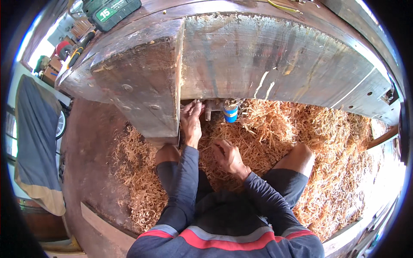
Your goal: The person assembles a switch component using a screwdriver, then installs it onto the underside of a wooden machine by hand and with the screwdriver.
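Note:
My left hand (191, 121) reaches up under the front board (275, 60) of a worn wooden bench, beside its thick left block (137, 81). Its fingers stretch upward, and the fingertips sit partly in shadow at the board's lower edge. Just right of them, a short brownish peg-like fitting (208, 112) hangs down. A blue cylinder with a yellowish band (231, 115) is beside that fitting. Lower down, my right hand (230, 158) hovers above the wood shavings between my knees. Its fingers are curled in, and whatever they hold, if anything, is hidden.
Curly wood shavings (335, 146) cover the floor around my legs. On the bench top lie a dark green case (111, 13) and a yellow-and-black handled tool (81, 49). A dark cloth-covered object (38, 133) stands at left. A plank (105, 230) lies on the floor behind.

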`<state>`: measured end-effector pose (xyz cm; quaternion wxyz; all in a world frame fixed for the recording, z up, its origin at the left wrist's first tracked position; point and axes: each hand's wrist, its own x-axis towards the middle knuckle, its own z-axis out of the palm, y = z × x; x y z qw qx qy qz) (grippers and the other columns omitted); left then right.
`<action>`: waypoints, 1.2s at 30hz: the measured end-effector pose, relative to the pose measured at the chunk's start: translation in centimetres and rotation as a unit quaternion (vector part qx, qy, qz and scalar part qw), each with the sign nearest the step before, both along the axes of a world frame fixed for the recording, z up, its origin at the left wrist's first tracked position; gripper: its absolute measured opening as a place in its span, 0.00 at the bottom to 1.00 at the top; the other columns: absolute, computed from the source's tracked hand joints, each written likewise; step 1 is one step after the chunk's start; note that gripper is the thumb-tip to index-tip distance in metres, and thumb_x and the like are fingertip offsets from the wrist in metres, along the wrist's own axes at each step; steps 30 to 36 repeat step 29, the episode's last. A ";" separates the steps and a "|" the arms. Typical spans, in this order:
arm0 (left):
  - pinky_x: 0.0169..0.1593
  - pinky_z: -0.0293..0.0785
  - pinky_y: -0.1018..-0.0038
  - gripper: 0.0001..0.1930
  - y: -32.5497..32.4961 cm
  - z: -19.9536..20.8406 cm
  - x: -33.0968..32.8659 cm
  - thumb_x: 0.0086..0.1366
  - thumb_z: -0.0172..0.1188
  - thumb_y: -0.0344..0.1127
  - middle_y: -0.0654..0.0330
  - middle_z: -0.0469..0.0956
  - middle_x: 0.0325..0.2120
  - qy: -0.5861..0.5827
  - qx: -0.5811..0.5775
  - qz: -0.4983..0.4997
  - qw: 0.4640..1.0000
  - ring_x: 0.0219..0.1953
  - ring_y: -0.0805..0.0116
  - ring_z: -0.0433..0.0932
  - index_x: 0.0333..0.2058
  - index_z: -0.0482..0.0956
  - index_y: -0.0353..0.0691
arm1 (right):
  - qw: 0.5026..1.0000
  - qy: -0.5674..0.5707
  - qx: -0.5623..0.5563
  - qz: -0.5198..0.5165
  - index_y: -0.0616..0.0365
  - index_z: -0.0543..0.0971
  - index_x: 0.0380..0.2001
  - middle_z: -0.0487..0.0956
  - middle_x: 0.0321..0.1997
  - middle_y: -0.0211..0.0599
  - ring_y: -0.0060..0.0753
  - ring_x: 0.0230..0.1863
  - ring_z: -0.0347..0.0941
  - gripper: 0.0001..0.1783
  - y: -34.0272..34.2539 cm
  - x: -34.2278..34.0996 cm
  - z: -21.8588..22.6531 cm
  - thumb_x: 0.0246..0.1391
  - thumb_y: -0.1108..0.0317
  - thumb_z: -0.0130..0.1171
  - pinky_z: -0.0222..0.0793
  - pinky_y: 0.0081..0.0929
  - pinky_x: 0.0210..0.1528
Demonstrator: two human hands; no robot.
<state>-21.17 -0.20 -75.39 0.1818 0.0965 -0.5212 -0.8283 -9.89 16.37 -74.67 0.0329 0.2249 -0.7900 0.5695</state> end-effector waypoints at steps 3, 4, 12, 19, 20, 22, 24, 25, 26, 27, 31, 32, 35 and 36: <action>0.50 0.77 0.71 0.15 -0.6 -0.3 0.3 0.68 0.61 0.32 0.54 0.81 0.44 0.026 0.036 -0.021 0.999 0.43 0.66 0.81 0.50 0.78 0.31 | 0.998 0.019 -0.022 -0.062 0.64 0.79 0.42 0.80 0.39 0.52 0.54 0.41 0.79 0.09 -1.5 -1.5 2.4 0.59 0.73 0.58 0.75 0.39 0.42; 0.50 0.77 0.71 0.14 -0.7 -0.3 0.3 0.68 0.60 0.32 0.53 0.81 0.44 0.042 0.064 -0.032 0.997 0.43 0.66 0.80 0.50 0.78 0.31 | 0.998 0.020 -0.020 -0.060 0.64 0.79 0.42 0.80 0.39 0.52 0.54 0.41 0.79 0.09 -2.0 -1.9 2.6 0.59 0.73 0.58 0.75 0.39 0.42; 0.51 0.77 0.74 0.18 0.4 -0.3 0.5 0.63 0.63 0.23 0.56 0.81 0.43 0.038 -0.025 0.009 0.999 0.43 0.70 0.80 0.53 0.77 0.32 | 0.997 -0.007 -0.053 -0.061 0.65 0.79 0.43 0.81 0.41 0.51 0.52 0.42 0.79 0.10 -3.6 -2.4 2.4 0.59 0.72 0.58 0.75 0.38 0.44; 0.45 0.74 0.80 0.14 0.7 -1.6 1.6 0.64 0.65 0.26 0.62 0.82 0.40 0.045 -0.127 0.089 0.987 0.38 0.78 0.78 0.48 0.81 0.33 | 0.999 -0.030 0.002 -0.016 0.64 0.79 0.44 0.81 0.40 0.52 0.53 0.42 0.79 0.12 -0.2 -0.7 1.0 0.58 0.72 0.58 0.75 0.40 0.42; 0.43 0.75 0.81 0.13 0.7 -1.8 1.9 0.64 0.65 0.26 0.62 0.82 0.40 0.030 -0.147 0.100 0.984 0.37 0.78 0.78 0.48 0.81 0.34 | 0.999 -0.031 0.001 -0.019 0.64 0.79 0.44 0.81 0.40 0.52 0.53 0.42 0.79 0.12 0.3 -0.6 0.5 0.58 0.72 0.58 0.75 0.40 0.42; 0.41 0.76 0.80 0.10 1.0 -1.7 2.5 0.64 0.65 0.25 0.61 0.82 0.39 0.019 -0.185 0.119 0.975 0.36 0.78 0.78 0.44 0.81 0.34 | 1.000 -0.010 -0.014 -0.023 0.64 0.79 0.44 0.81 0.40 0.52 0.53 0.41 0.80 0.12 0.9 -0.3 0.6 0.58 0.71 0.58 0.75 0.39 0.42; 0.41 0.77 0.78 0.08 1.7 -1.6 2.7 0.63 0.65 0.22 0.59 0.82 0.38 0.131 -0.274 0.204 0.931 0.36 0.76 0.80 0.40 0.79 0.34 | 0.998 -0.050 -0.015 -0.020 0.64 0.79 0.44 0.81 0.40 0.52 0.53 0.42 0.79 0.12 1.3 -0.1 0.7 0.59 0.71 0.58 0.75 0.39 0.43; 0.42 0.78 0.77 0.08 1.7 -1.6 2.7 0.61 0.65 0.20 0.57 0.82 0.38 0.136 -0.276 0.194 0.932 0.36 0.74 0.81 0.38 0.77 0.34 | 0.999 -0.046 -0.016 -0.022 0.64 0.79 0.44 0.81 0.40 0.52 0.54 0.43 0.79 0.12 1.2 0.0 0.6 0.59 0.71 0.57 0.75 0.39 0.44; 0.42 0.78 0.77 0.08 1.4 -1.5 2.9 0.61 0.65 0.20 0.57 0.82 0.38 0.135 -0.279 0.194 0.931 0.36 0.74 0.81 0.38 0.77 0.34 | 0.999 -0.043 -0.018 -0.025 0.65 0.79 0.44 0.81 0.41 0.52 0.54 0.43 0.79 0.12 1.1 0.0 0.5 0.59 0.71 0.57 0.75 0.40 0.45; 0.41 0.78 0.77 0.09 1.1 -1.4 3.0 0.61 0.65 0.21 0.56 0.82 0.37 0.140 -0.346 0.195 0.907 0.36 0.73 0.81 0.39 0.77 0.34 | 0.998 -0.044 -0.020 -0.028 0.65 0.79 0.44 0.81 0.41 0.52 0.54 0.43 0.79 0.12 1.1 0.0 0.1 0.59 0.71 0.57 0.75 0.40 0.45; 0.41 0.78 0.77 0.09 0.8 -1.2 3.1 0.60 0.66 0.21 0.55 0.82 0.37 0.145 -0.414 0.190 0.878 0.36 0.72 0.81 0.39 0.78 0.34 | 0.998 -0.053 -0.021 -0.032 0.64 0.79 0.44 0.81 0.41 0.53 0.54 0.44 0.79 0.12 1.2 -0.1 -0.6 0.59 0.71 0.57 0.74 0.41 0.46; 0.41 0.78 0.77 0.09 0.8 -1.2 3.1 0.60 0.66 0.21 0.55 0.82 0.37 0.145 -0.414 0.190 0.878 0.36 0.72 0.81 0.39 0.78 0.34 | 0.998 -0.053 -0.021 -0.032 0.64 0.79 0.44 0.81 0.41 0.53 0.54 0.44 0.79 0.12 1.2 -0.1 -0.6 0.59 0.71 0.57 0.74 0.41 0.46; 0.41 0.78 0.77 0.09 0.8 -1.2 3.1 0.60 0.66 0.21 0.55 0.82 0.37 0.145 -0.414 0.190 0.878 0.36 0.72 0.81 0.39 0.78 0.34 | 0.998 -0.053 -0.021 -0.032 0.64 0.79 0.44 0.81 0.41 0.53 0.54 0.44 0.79 0.12 1.2 -0.1 -0.6 0.59 0.71 0.57 0.74 0.41 0.46; 0.41 0.78 0.77 0.09 0.8 -1.2 3.1 0.60 0.66 0.21 0.55 0.82 0.37 0.145 -0.414 0.190 0.878 0.36 0.72 0.81 0.39 0.78 0.34 | 0.998 -0.053 -0.021 -0.032 0.64 0.79 0.44 0.81 0.41 0.53 0.54 0.44 0.79 0.12 1.2 -0.1 -0.6 0.59 0.71 0.57 0.74 0.41 0.46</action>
